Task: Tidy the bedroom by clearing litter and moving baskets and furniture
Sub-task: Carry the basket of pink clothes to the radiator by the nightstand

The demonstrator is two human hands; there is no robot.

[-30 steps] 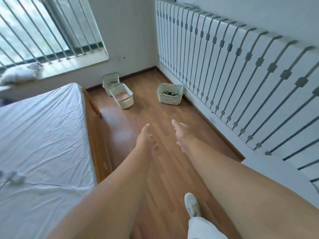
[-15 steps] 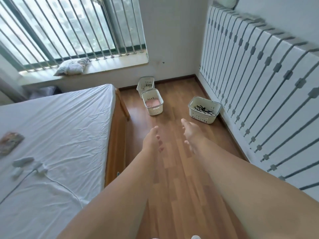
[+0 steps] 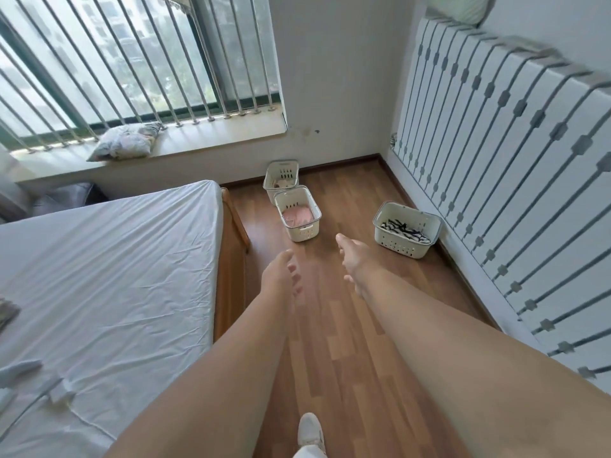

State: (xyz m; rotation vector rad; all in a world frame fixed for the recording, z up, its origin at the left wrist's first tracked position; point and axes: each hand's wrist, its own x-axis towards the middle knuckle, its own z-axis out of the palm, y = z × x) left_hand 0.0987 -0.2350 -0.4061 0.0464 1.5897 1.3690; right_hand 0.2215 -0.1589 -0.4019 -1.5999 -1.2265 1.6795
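- Neither grip holds anything: our left hand (image 3: 281, 276) and our right hand (image 3: 355, 262) both reach forward over the floor (image 3: 347, 342) with loose, slack fingers, touching nothing.
- Since a second ago the view has lifted and swung left: the window (image 3: 132, 61) and the bed (image 3: 109, 276) fill more of the frame, and the baskets sit larger and nearer our hands. We judge we are walking toward them, so moving a basket looks like the next step; none has been touched yet.
- Three pale plastic baskets with slotted walls and rounded corners stand on the floor ahead. The middle basket (image 3: 299, 214), holding something soft and pink, is just beyond our fingertips; the far basket (image 3: 281, 175) stands close behind it by the wall; the right basket (image 3: 408, 228), with dark-and-white striped cloth inside, stands by the white slatted panel (image 3: 496, 160).
- The floor is glossy wood-look planking, smooth enough that a basket would probably slide.
- The bed wears a creased white sheet over a wooden frame; small pale items and a cable (image 3: 49, 391) lie at its near edge, too blurred to name.
- A soft patterned pillow (image 3: 127, 142) rests on the windowsill, and a white shoe (image 3: 309, 429) shows below.
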